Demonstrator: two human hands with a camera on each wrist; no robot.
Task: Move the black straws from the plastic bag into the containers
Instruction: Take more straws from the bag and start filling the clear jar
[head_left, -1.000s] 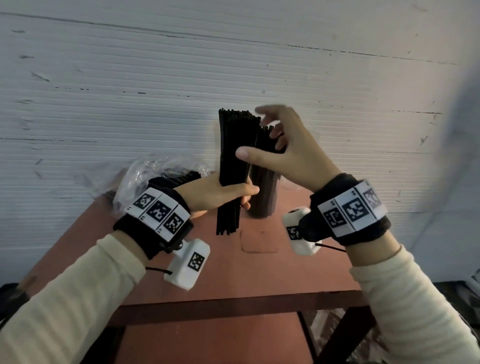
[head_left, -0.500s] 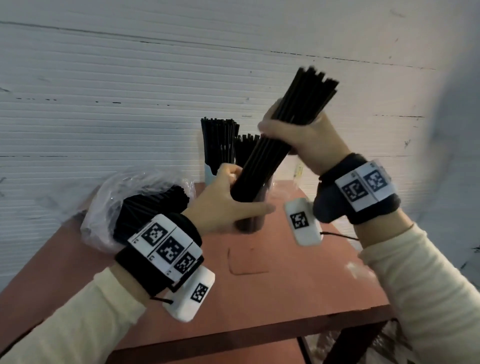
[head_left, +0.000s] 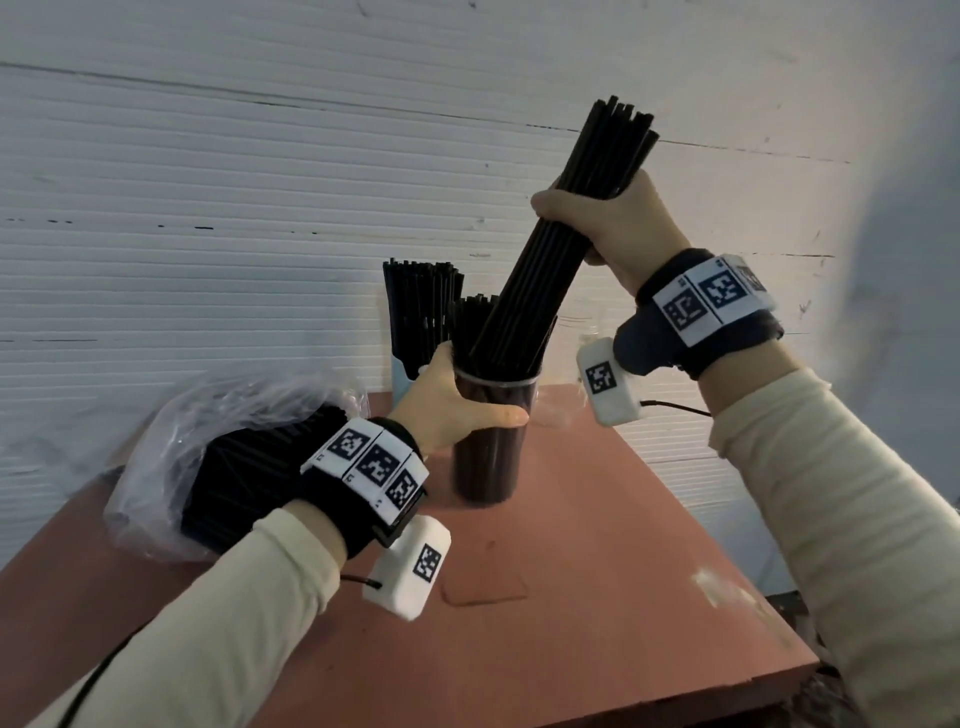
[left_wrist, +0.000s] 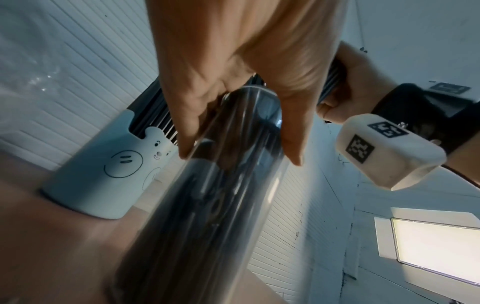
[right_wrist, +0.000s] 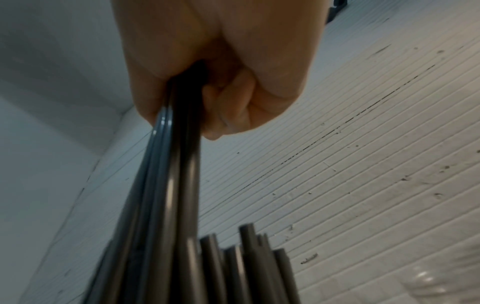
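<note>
My right hand (head_left: 602, 218) grips a tilted bundle of black straws (head_left: 545, 260) near its top; the bundle's lower end sits inside the clear cup (head_left: 488, 441), among straws standing there. My left hand (head_left: 457, 400) wraps round that cup just under its rim, thumb in front. In the left wrist view the fingers (left_wrist: 187, 123) curl round the clear cup (left_wrist: 207, 205). The right wrist view shows my fist (right_wrist: 207, 82) closed on the straws (right_wrist: 166, 195). A clear plastic bag (head_left: 171, 447) with more black straws lies at the table's left.
A pale blue holder with a bear drawing (left_wrist: 103, 174), full of straws (head_left: 421, 306), stands behind the clear cup against the white ribbed wall. A crumpled clear wrapper (head_left: 558, 410) lies right of the cup. The red-brown table (head_left: 571, 597) ends near the right and front.
The bundle passed from my left hand to my right, which lifted and tilted it, then lowered its end into the clear cup. My left hand moved onto the cup.
</note>
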